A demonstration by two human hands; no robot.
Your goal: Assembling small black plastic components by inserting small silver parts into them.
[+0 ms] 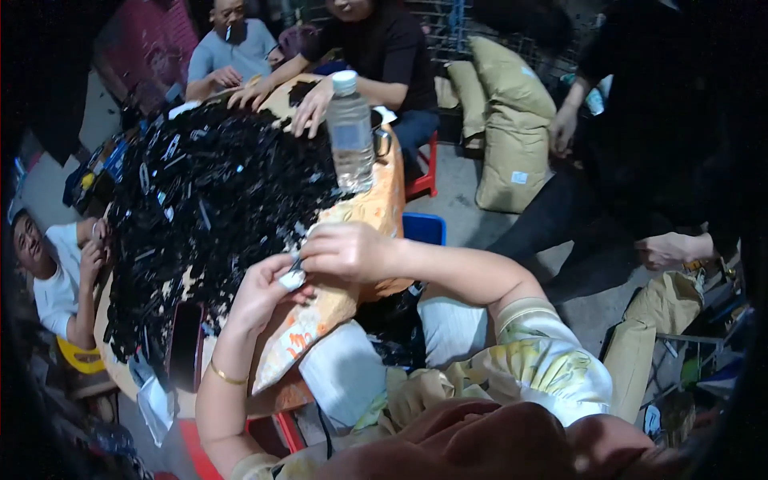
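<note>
My left hand (260, 294) and my right hand (348, 252) meet over the table's near edge, fingers pinched together. A small dark piece (297, 262), too small to name, is caught between their fingertips. Something white (292, 280) shows at the left fingertips; whether it is a finger wrap or a loose piece I cannot tell. Just beyond my hands spreads a wide heap of small black plastic-looking pieces (216, 184), with some shiny bits among them. A clear bottle (350, 148) with a white cap stands upright past my right hand. Left of my left forearm lies a dark phone (186, 344).
Two people sit at the far side, one with hands (312, 108) by the heap; another sits at the left. Someone in dark clothes is at the right. Tan sacks (512, 136), a red stool (424, 172) and a blue bin (426, 229) stand right of the table.
</note>
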